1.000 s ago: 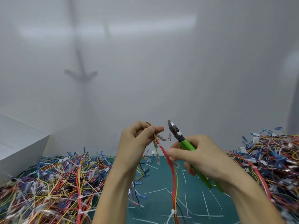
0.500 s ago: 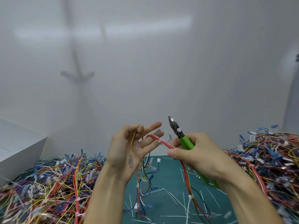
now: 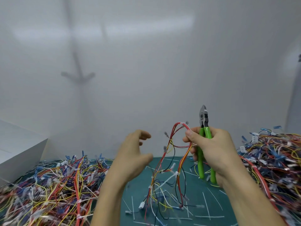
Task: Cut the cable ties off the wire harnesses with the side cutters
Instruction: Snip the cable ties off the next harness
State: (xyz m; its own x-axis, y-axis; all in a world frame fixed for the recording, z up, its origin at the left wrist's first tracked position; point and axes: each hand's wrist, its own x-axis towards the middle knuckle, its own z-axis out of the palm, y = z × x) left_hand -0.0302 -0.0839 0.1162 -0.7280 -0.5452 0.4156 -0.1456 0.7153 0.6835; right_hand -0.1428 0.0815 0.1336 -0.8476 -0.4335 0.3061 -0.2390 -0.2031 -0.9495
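Observation:
My right hand (image 3: 211, 149) grips the green-handled side cutters (image 3: 204, 141), whose jaws point straight up. Its thumb and forefinger also pinch a wire harness (image 3: 175, 154) of red, yellow and black wires. The harness loops up beside the cutters and hangs down to the green mat (image 3: 203, 203). White cable ties (image 3: 176, 173) bind it lower down. My left hand (image 3: 135, 154) hovers to the left of the harness with relaxed fingers, holding nothing and apart from the wires.
A heap of coloured wire harnesses (image 3: 53, 185) covers the table on the left, and a taller heap (image 3: 273, 162) rises on the right. Cut white tie scraps (image 3: 206, 204) lie on the mat. A white box (image 3: 17, 149) stands at far left. A white wall is behind.
My left hand has let go of the harness and drawn away to the left. My right hand now carries the harness alone, and the cutters have turned from tilted to upright.

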